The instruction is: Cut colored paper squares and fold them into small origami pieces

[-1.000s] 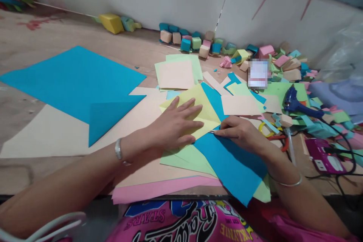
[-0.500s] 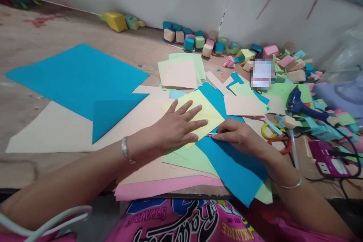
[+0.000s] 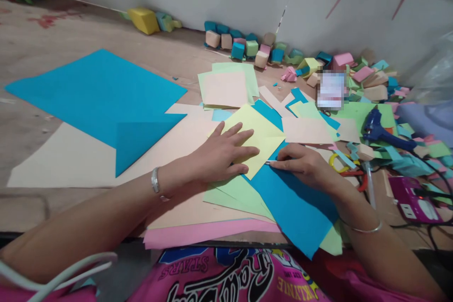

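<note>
My left hand (image 3: 226, 155) lies flat with spread fingers on a yellow square of paper (image 3: 264, 125). Beneath the yellow square, a long blue sheet (image 3: 297, 203) runs diagonally down to the table's front edge. Just right of the yellow square's lower edge, my right hand (image 3: 300, 165) pinches a small, thin metallic tool (image 3: 269, 163), its tip over the blue sheet; most of the tool is hidden by the fingers. Light green paper (image 3: 237, 198) shows below my left wrist, on a large peach sheet (image 3: 177, 212).
A large folded blue sheet (image 3: 102, 94) lies at left. Behind my hands is a stack of squares (image 3: 226, 87). Paper blocks (image 3: 251, 48) line the wall. At right are a glue gun (image 3: 382, 132), scissors (image 3: 356, 174), a phone (image 3: 331, 90) and a purple power box (image 3: 414, 200) with cables.
My right hand and the tool have moved slightly right, away from the yellow paper's lower edge. The yellow square sits a little further right under my left hand, which stays spread.
</note>
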Available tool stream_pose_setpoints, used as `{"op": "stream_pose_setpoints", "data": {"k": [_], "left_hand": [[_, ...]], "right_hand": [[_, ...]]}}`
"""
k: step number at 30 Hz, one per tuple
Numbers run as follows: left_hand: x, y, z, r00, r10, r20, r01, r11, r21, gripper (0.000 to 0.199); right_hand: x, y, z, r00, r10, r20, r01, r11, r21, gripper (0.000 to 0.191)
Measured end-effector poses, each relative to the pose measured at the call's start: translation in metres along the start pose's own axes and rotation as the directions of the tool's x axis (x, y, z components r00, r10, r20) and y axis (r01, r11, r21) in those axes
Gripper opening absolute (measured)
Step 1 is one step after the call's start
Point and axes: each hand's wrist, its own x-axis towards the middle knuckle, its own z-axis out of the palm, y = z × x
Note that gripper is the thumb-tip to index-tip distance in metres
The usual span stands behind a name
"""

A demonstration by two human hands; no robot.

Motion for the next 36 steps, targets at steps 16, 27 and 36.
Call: {"op": "stream_pose_setpoints", "data": {"k": [16, 27, 36], "left_hand": [[0.001, 0.004, 0.002, 0.999, -0.03, -0.018, 0.03, 1.0, -0.001, 0.045], [0.006, -0.004, -0.004, 0.915, -0.256, -0.312, 0.289, 0.955, 0.064, 0.052], [0.008, -0.018, -0.017, 0.831, -0.49, -0.265, 0.501, 0.865, -0.027, 0.096]], "right_hand": [[0.008, -0.031, 0.02, 0.974, -0.224, 0.04, 0.209, 0.95, 0.234, 0.024], [-0.002, 0.011, -0.001, 0.69, 0.68, -0.246, -0.602, 0.729, 0.327, 0.028], [-0.002, 0.012, 0.009, 0.734, 0.634, -0.244, -0.576, 0.771, 0.271, 0.022]]}}
